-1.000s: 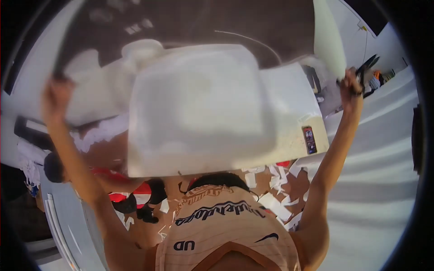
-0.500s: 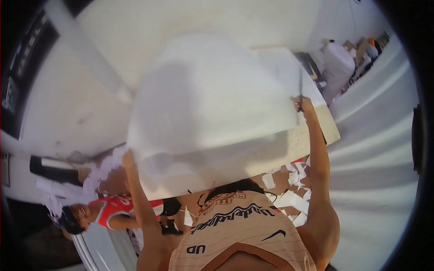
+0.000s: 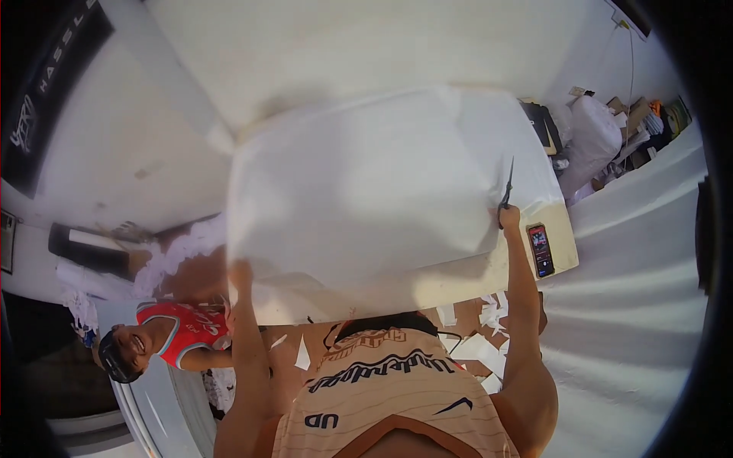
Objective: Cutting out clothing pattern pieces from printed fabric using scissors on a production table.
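A large white sheet (image 3: 359, 183) covers much of the pale table (image 3: 556, 244) in front of me, with a shadow across it. My left hand (image 3: 240, 271) is at the sheet's lower left corner; its fingers are too faint to make out. My right hand (image 3: 508, 215) grips black scissors (image 3: 508, 185) at the sheet's right side, blades pointing away from me. A phone (image 3: 539, 250) with a lit screen lies just right of my right forearm, on the bare part of the table.
A person in a red jersey (image 3: 172, 336) is low at the left. Paper scraps (image 3: 489, 313) litter the floor below. Bags, cardboard and a white roll (image 3: 592, 130) are piled at the back right. White drapery (image 3: 634, 267) lines the right, with a dark banner (image 3: 46, 88) at upper left.
Both hands have come down and inward from a high, wide spread to the tabletop. The raised sheet now lies over the table. The scissors are still in my right hand.
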The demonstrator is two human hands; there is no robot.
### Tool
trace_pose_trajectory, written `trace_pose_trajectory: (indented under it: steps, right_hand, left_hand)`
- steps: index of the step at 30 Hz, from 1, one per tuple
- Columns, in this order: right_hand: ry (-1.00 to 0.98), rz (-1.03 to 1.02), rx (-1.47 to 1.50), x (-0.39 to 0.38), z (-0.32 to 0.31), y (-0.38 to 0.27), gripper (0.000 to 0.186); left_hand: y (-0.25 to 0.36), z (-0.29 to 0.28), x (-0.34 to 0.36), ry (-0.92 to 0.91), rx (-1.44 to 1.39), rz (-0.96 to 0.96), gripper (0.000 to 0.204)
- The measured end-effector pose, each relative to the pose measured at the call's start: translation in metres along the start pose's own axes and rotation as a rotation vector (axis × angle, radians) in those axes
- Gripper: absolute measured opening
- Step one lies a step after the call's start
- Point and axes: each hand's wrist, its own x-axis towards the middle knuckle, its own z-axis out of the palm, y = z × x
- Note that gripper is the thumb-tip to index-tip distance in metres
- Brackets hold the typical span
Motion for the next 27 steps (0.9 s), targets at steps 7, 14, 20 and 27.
trace_pose_trajectory:
  steps: [7, 14, 20, 27]
  right_hand:
    - [0.195, -0.066, -0.434, -0.019, 0.033, 0.013, 0.037]
    - [0.252, -0.308, -0.423, 0.004, 0.043, 0.039, 0.029]
    - [0.203, -0.207, -0.541, -0.021, 0.072, 0.0, 0.024]
    - [0.214, -0.175, -0.657, -0.034, 0.066, -0.012, 0.028]
  left_hand:
    - [0.008, 0.0, -0.045, -0.28, -0.09, -0.318, 0.033]
    - [-0.001, 0.028, -0.054, 0.1, -0.22, -0.34, 0.047]
    - [0.009, -0.01, -0.06, 0.03, -0.059, -0.444, 0.039]
    - [0.034, -0.029, -0.046, -0.158, 0.014, -0.474, 0.041]
